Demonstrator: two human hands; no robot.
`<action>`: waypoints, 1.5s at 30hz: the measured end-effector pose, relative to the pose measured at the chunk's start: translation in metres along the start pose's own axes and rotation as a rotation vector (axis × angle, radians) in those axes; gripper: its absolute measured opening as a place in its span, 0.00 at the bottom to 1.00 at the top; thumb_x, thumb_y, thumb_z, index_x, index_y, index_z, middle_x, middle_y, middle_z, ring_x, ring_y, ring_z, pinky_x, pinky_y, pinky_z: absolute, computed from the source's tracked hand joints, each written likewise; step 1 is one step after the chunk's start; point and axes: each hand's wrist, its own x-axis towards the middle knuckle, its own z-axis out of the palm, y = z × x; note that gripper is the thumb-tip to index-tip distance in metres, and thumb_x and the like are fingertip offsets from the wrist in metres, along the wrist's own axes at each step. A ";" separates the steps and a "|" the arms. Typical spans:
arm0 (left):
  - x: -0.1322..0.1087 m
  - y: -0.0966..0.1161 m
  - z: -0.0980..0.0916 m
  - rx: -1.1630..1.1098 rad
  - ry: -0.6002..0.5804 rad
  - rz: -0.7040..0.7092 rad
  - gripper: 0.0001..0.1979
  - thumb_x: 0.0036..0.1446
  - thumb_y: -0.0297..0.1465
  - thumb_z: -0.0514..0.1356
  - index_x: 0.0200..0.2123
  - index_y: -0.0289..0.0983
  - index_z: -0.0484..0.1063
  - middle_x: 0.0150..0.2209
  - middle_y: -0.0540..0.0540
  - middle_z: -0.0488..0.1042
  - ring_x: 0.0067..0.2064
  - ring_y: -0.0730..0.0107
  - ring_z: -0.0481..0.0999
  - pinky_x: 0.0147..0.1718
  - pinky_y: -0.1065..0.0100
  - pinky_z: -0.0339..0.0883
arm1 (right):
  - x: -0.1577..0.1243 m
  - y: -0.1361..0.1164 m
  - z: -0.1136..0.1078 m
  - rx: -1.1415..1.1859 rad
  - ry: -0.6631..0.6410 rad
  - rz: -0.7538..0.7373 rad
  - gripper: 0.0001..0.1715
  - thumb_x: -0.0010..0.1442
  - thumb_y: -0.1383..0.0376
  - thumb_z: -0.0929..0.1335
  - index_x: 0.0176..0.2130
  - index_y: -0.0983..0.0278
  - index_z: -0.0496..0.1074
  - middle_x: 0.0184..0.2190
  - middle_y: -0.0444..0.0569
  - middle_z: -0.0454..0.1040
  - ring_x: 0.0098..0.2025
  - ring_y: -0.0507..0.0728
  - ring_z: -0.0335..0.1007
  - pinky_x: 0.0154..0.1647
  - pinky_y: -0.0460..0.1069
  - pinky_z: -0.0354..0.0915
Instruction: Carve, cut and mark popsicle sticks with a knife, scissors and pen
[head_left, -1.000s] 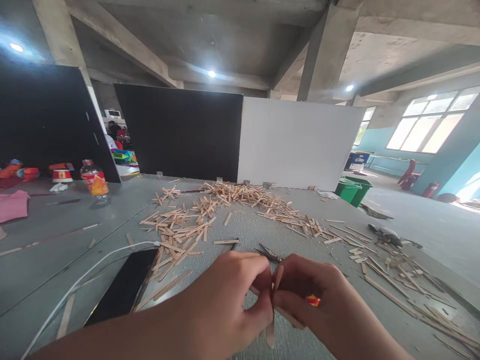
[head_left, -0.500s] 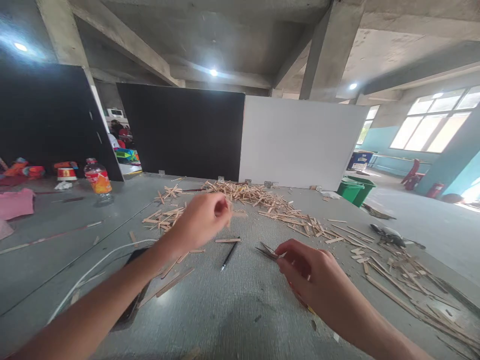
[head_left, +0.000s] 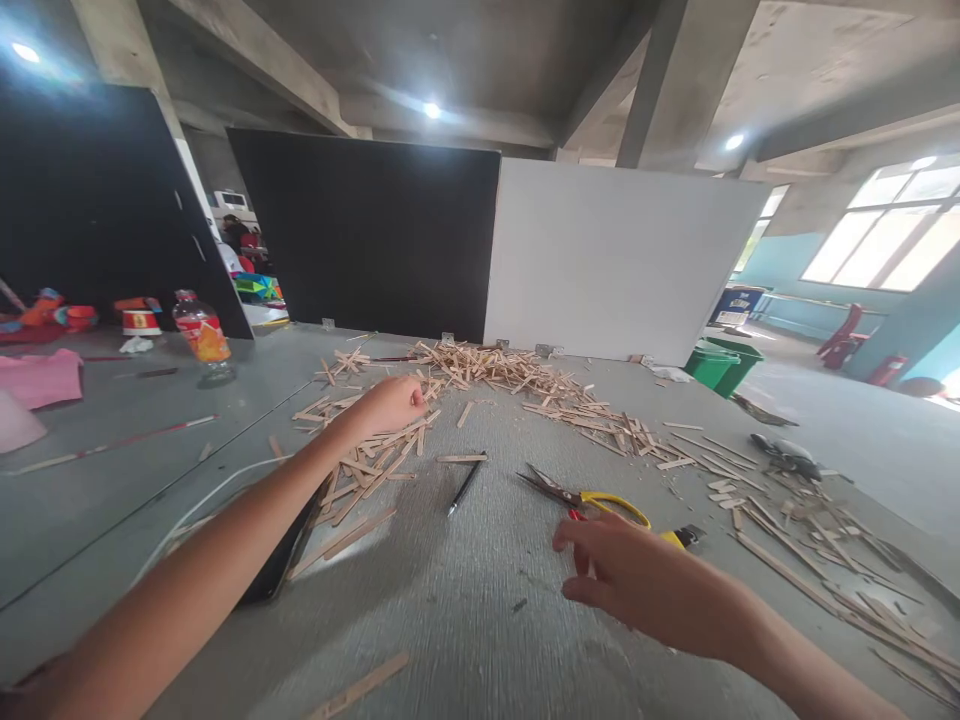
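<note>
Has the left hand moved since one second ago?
Yes. Judged against the black pen, the left hand has moved forward and to the left, and is now at the wooden sticks.

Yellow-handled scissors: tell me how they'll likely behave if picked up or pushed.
The scissors should feel stiff and probably heavy for their size, given the metal blades. Lying flat on the table, they'd likely slide or pivot rather than roll. With the blades slightly parted, they may swing when lifted by one handle.
</note>
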 end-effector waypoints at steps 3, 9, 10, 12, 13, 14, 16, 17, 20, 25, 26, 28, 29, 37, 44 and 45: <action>-0.001 0.001 0.005 0.025 -0.242 -0.047 0.15 0.69 0.37 0.63 0.54 0.35 0.73 0.52 0.42 0.76 0.47 0.59 0.79 0.46 0.55 0.77 | 0.007 0.007 0.007 -0.065 -0.104 0.003 0.13 0.55 0.67 0.77 0.41 0.61 0.75 0.36 0.46 0.78 0.38 0.58 0.75 0.34 0.49 0.58; -0.004 0.005 0.010 0.091 -0.495 -0.139 0.16 0.69 0.36 0.63 0.56 0.36 0.72 0.54 0.41 0.75 0.49 0.58 0.79 0.47 0.54 0.77 | 0.015 0.009 0.024 -0.144 -0.095 -0.047 0.17 0.51 0.76 0.75 0.32 0.62 0.65 0.27 0.41 0.70 0.29 0.54 0.66 0.27 0.48 0.46; -0.005 0.006 0.010 0.101 -0.515 -0.148 0.16 0.69 0.36 0.63 0.56 0.36 0.72 0.54 0.41 0.75 0.49 0.58 0.79 0.47 0.53 0.77 | 0.016 0.009 0.026 -0.154 -0.093 -0.059 0.18 0.51 0.77 0.74 0.32 0.62 0.63 0.27 0.41 0.69 0.29 0.54 0.66 0.27 0.49 0.46; -0.008 0.010 0.007 0.122 -0.538 -0.164 0.17 0.69 0.37 0.62 0.56 0.35 0.72 0.54 0.41 0.75 0.49 0.58 0.79 0.47 0.53 0.76 | 0.017 0.011 0.027 -0.173 -0.098 -0.074 0.19 0.52 0.78 0.73 0.33 0.61 0.61 0.27 0.41 0.68 0.30 0.54 0.66 0.28 0.49 0.46; -0.009 0.012 0.006 0.135 -0.548 -0.174 0.17 0.69 0.37 0.62 0.56 0.35 0.72 0.54 0.41 0.75 0.50 0.58 0.79 0.48 0.53 0.76 | 0.018 0.012 0.028 -0.182 -0.104 -0.077 0.20 0.52 0.78 0.73 0.33 0.61 0.60 0.28 0.41 0.68 0.30 0.54 0.66 0.28 0.49 0.46; -0.011 0.014 0.005 0.149 -0.558 -0.187 0.17 0.69 0.37 0.62 0.56 0.35 0.72 0.54 0.41 0.75 0.50 0.57 0.79 0.48 0.52 0.76 | 0.019 0.013 0.028 -0.190 -0.112 -0.076 0.20 0.52 0.78 0.73 0.33 0.61 0.59 0.28 0.41 0.67 0.30 0.54 0.66 0.27 0.49 0.45; -0.016 0.017 0.006 0.181 -0.583 -0.218 0.17 0.69 0.37 0.63 0.56 0.35 0.72 0.54 0.41 0.75 0.50 0.57 0.79 0.48 0.52 0.76 | 0.021 0.016 0.029 -0.200 -0.129 -0.074 0.21 0.52 0.77 0.73 0.32 0.61 0.58 0.27 0.40 0.66 0.30 0.54 0.66 0.26 0.48 0.45; -0.019 0.018 0.007 0.197 -0.598 -0.235 0.17 0.69 0.37 0.63 0.56 0.35 0.72 0.54 0.41 0.75 0.50 0.57 0.79 0.48 0.52 0.76 | 0.023 0.017 0.029 -0.202 -0.135 -0.076 0.22 0.52 0.76 0.74 0.32 0.61 0.58 0.26 0.40 0.66 0.29 0.54 0.66 0.26 0.48 0.45; -0.028 0.019 0.017 0.244 -0.654 -0.287 0.17 0.68 0.37 0.63 0.56 0.35 0.72 0.54 0.41 0.75 0.50 0.57 0.78 0.48 0.52 0.76 | 0.025 0.021 0.029 -0.193 -0.135 -0.099 0.22 0.52 0.74 0.76 0.33 0.61 0.59 0.26 0.40 0.66 0.30 0.54 0.66 0.26 0.48 0.46; -0.040 0.017 0.036 0.230 -0.769 -0.311 0.17 0.68 0.37 0.63 0.56 0.36 0.72 0.54 0.41 0.75 0.50 0.57 0.79 0.48 0.53 0.77 | 0.027 0.026 0.028 -0.189 -0.130 -0.111 0.19 0.52 0.72 0.77 0.34 0.61 0.64 0.26 0.40 0.70 0.30 0.54 0.68 0.26 0.47 0.48; -0.042 0.016 0.039 0.217 -0.783 -0.300 0.17 0.68 0.36 0.63 0.56 0.36 0.72 0.54 0.41 0.75 0.50 0.57 0.79 0.48 0.53 0.77 | 0.027 0.027 0.028 -0.196 -0.128 -0.115 0.18 0.52 0.71 0.77 0.35 0.61 0.65 0.27 0.41 0.72 0.31 0.54 0.69 0.26 0.47 0.49; -0.043 0.017 0.043 0.201 -0.801 -0.270 0.17 0.68 0.36 0.63 0.56 0.36 0.72 0.54 0.41 0.75 0.50 0.57 0.79 0.47 0.53 0.77 | 0.026 0.027 0.026 -0.219 -0.124 -0.127 0.16 0.53 0.71 0.77 0.36 0.62 0.68 0.28 0.42 0.74 0.32 0.55 0.72 0.26 0.47 0.50; -0.044 0.018 0.044 0.198 -0.806 -0.252 0.17 0.68 0.36 0.63 0.56 0.36 0.72 0.54 0.41 0.75 0.50 0.57 0.79 0.47 0.53 0.77 | 0.025 0.026 0.024 -0.234 -0.122 -0.131 0.16 0.53 0.70 0.77 0.37 0.62 0.69 0.28 0.43 0.75 0.32 0.56 0.73 0.26 0.47 0.50; -0.062 0.043 0.057 0.192 -0.694 -0.032 0.15 0.69 0.36 0.63 0.53 0.35 0.73 0.51 0.42 0.77 0.46 0.61 0.80 0.44 0.56 0.77 | 0.006 -0.035 0.051 -0.272 -0.062 -0.406 0.13 0.71 0.72 0.64 0.52 0.61 0.72 0.52 0.49 0.78 0.52 0.57 0.75 0.51 0.50 0.66; -0.073 0.061 0.063 0.113 -0.431 0.218 0.08 0.59 0.30 0.69 0.40 0.35 0.76 0.43 0.46 0.77 0.42 0.63 0.78 0.42 0.60 0.74 | 0.003 -0.053 0.097 -0.271 0.190 -0.967 0.24 0.78 0.65 0.57 0.69 0.69 0.57 0.58 0.53 0.75 0.59 0.62 0.66 0.60 0.57 0.63; -0.073 0.062 0.063 0.108 -0.420 0.228 0.07 0.57 0.28 0.70 0.37 0.35 0.76 0.41 0.47 0.77 0.41 0.63 0.78 0.40 0.62 0.73 | 0.003 -0.052 0.096 -0.282 0.190 -0.956 0.22 0.78 0.66 0.58 0.67 0.69 0.59 0.54 0.52 0.76 0.55 0.61 0.68 0.57 0.56 0.65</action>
